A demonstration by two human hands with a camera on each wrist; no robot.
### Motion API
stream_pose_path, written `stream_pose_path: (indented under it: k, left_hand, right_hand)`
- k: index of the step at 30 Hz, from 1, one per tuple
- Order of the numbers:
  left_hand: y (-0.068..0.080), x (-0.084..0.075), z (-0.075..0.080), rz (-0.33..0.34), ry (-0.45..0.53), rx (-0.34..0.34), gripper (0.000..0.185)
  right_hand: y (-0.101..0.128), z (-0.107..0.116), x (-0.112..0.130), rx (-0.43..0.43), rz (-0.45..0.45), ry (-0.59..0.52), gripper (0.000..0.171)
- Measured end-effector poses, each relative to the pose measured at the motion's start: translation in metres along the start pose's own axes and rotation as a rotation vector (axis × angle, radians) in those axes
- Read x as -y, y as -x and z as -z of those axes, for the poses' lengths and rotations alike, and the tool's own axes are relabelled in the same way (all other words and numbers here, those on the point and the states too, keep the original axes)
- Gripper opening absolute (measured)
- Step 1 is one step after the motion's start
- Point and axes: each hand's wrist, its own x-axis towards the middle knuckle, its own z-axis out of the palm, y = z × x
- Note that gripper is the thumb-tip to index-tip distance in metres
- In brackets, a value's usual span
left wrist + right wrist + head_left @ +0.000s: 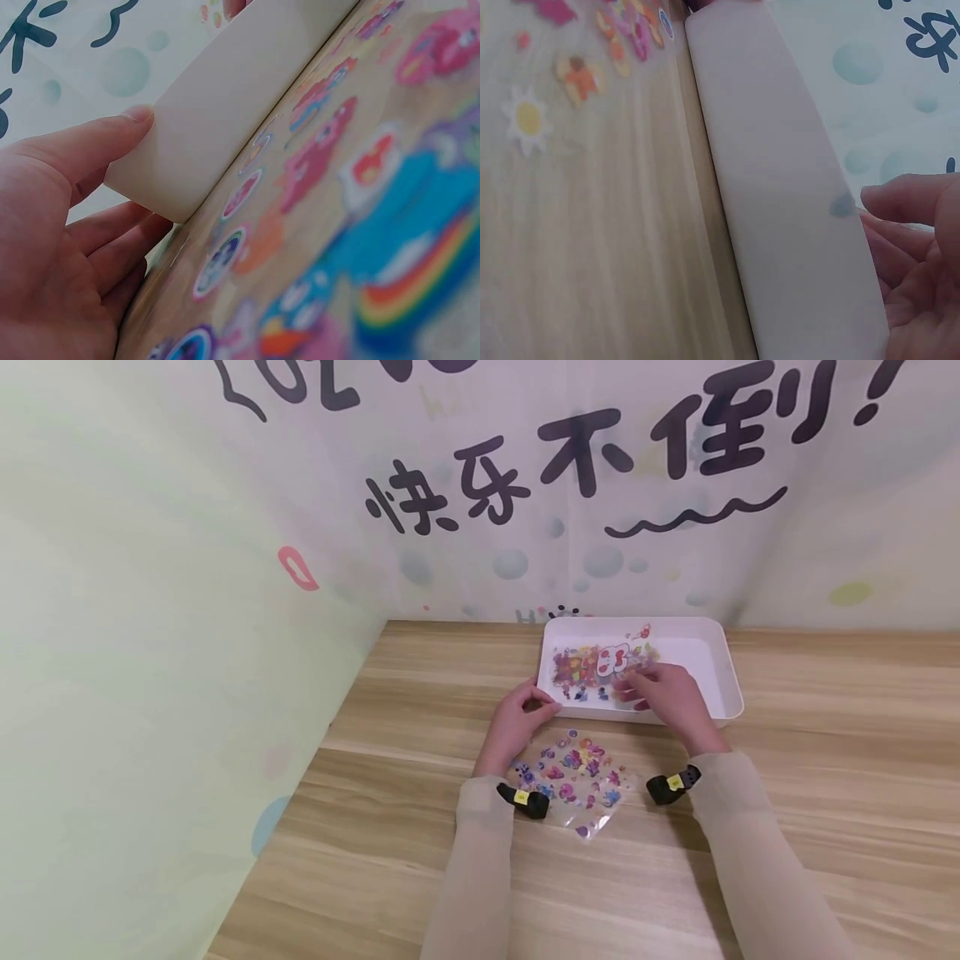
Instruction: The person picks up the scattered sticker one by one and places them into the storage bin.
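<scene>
A white tray point(720, 681) stands on the wooden table and holds colourful sticker sheets point(592, 667). My left hand point(542, 700) holds the tray's near left corner; the left wrist view shows the thumb point(112, 131) on the tray wall point(225, 97) and the fingers below the corner. My right hand point(636, 692) reaches over the tray's near rim, and its curled fingers point(907, 202) pinch the edge of the top sheet inside. In front of the tray, between my wrists, another clear sticker sheet point(573, 777) lies flat on the table.
The tray stands close to a printed back wall point(525, 527), and a pale side wall point(150, 652) closes off the left. Bare wood point(847, 752) stretches to the right of the tray and toward me.
</scene>
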Motion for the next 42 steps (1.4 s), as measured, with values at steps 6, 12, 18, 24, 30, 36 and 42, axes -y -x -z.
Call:
stream_pose_path:
  k: [6, 12, 18, 24, 30, 36, 42]
  left_hand:
    - [0.000, 0.000, 0.001, -0.004, 0.002, -0.003, 0.018]
    - [0.000, -0.001, 0.001, 0.009, -0.009, -0.005, 0.019]
    - [-0.001, -0.002, 0.001, 0.004, -0.010, -0.014, 0.019]
    - [-0.001, -0.002, 0.001, 0.005, -0.002, -0.006, 0.019]
    - [-0.002, -0.001, 0.001, 0.002, -0.012, -0.003, 0.019]
    - [-0.001, -0.001, 0.001, 0.000, -0.002, -0.003, 0.020]
    - [-0.001, 0.000, 0.001, 0.001, 0.008, -0.006, 0.020]
  right_hand:
    - [0.022, 0.007, 0.032, 0.056, 0.001, 0.029, 0.037]
    - [0.025, 0.008, 0.035, 0.043, -0.019, 0.046, 0.038]
    - [0.023, 0.008, 0.035, -0.004, -0.012, 0.074, 0.037]
    - [0.018, 0.004, 0.028, -0.055, -0.006, 0.028, 0.059]
    - [0.022, 0.004, 0.032, -0.075, -0.023, 0.044, 0.063]
    - [0.024, 0.009, 0.034, -0.089, -0.001, 0.098, 0.058]
    - [-0.005, 0.004, -0.015, -0.187, 0.040, 0.128, 0.062]
